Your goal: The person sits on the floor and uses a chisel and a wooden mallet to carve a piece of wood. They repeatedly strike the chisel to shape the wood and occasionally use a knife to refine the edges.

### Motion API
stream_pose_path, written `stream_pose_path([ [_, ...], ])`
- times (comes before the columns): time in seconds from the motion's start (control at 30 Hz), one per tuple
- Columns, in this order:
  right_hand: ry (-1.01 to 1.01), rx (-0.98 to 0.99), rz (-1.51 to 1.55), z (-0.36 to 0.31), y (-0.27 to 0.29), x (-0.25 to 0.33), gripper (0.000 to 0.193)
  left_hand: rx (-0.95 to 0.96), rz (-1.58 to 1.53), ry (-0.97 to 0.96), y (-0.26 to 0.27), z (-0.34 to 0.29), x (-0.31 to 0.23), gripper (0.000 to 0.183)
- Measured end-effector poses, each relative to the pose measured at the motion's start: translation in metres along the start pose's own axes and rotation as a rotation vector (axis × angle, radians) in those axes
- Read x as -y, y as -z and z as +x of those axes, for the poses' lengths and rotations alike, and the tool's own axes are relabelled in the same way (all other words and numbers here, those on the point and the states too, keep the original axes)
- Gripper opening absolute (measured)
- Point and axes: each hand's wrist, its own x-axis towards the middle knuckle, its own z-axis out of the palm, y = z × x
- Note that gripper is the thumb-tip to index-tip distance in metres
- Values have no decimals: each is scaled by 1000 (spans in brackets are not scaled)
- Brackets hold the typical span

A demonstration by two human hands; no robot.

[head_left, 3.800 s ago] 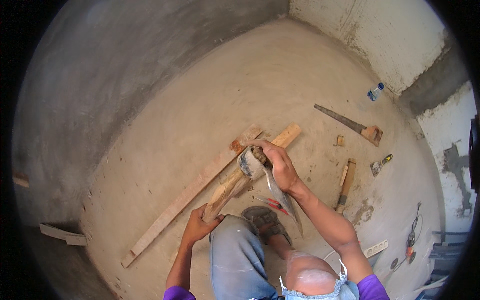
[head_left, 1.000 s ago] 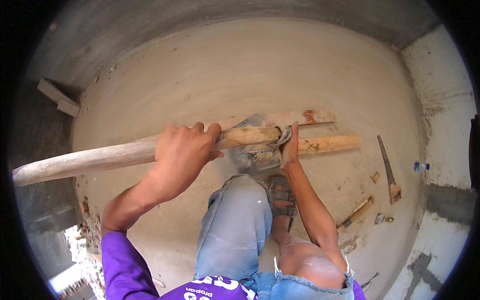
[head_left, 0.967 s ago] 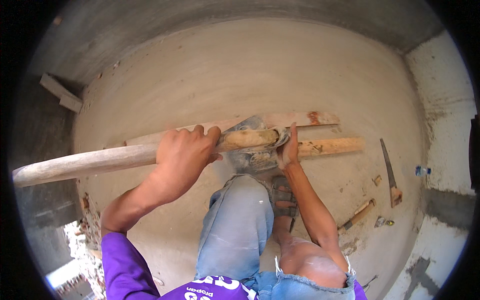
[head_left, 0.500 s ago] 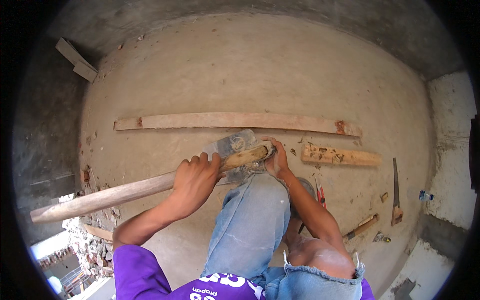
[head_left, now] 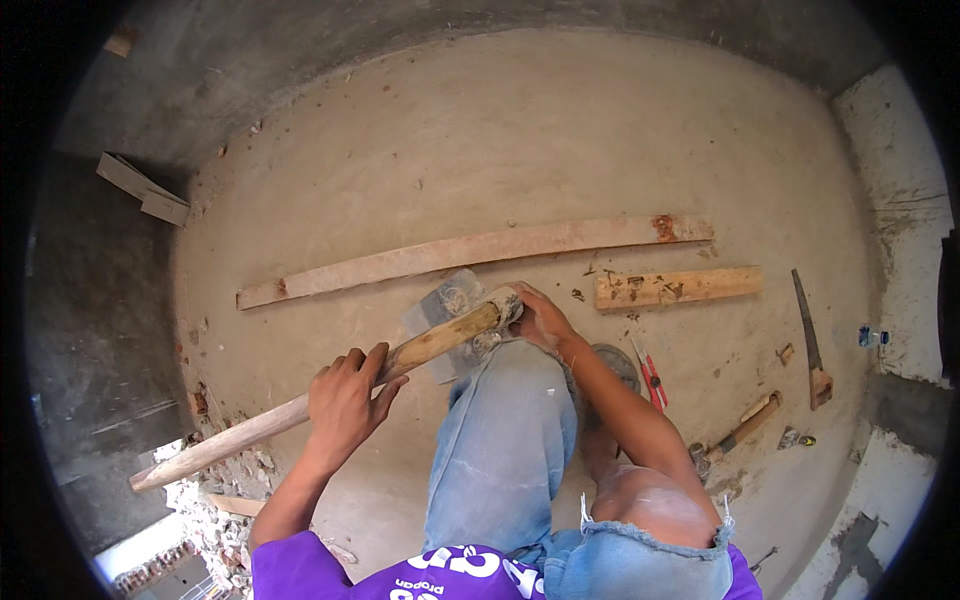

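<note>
Across my raised knee lies a hoe with a long wooden handle (head_left: pixel 230 440), pale toward its free end and yellow-brown near the head. Its flat grey metal blade (head_left: pixel 430 308) shows above and beside the handle. My left hand (head_left: pixel 345 400) rests over the handle's middle in a loose grip, fingers on top and thumb on the near side. At the head end, my right hand (head_left: pixel 543 322) is closed round the metal socket where the handle fits in. Part of the socket is hidden by those fingers.
Beyond the hoe lies a long plank (head_left: pixel 480 250). At the right are a short timber block (head_left: pixel 680 287), a handsaw (head_left: pixel 810 345), red-handled pliers-like tool (head_left: pixel 652 380), a hammer-like tool (head_left: pixel 745 425) and a plastic bottle (head_left: pixel 873 337). Broken brick rubble (head_left: pixel 225 525) lies lower left.
My view has turned slightly, tilting the plank. The handle's free end now appears lower and farther right. My left hand has moved away from the head, its grip looser; my right hand stays at the socket.
</note>
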Motion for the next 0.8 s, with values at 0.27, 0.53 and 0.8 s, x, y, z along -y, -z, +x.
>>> stream_pose_path([
  [0.27,236,-316,-1075,-1,28,30,27,48,-33,-55,0,30,-33,45],
  [0.53,485,-304,-1472,-30,38,38,33,165,125,-146,-30,81,-77,39],
  [0.8,337,-324,-1376,-82,31,83,43,-156,-318,-302,-38,77,-76,32],
])
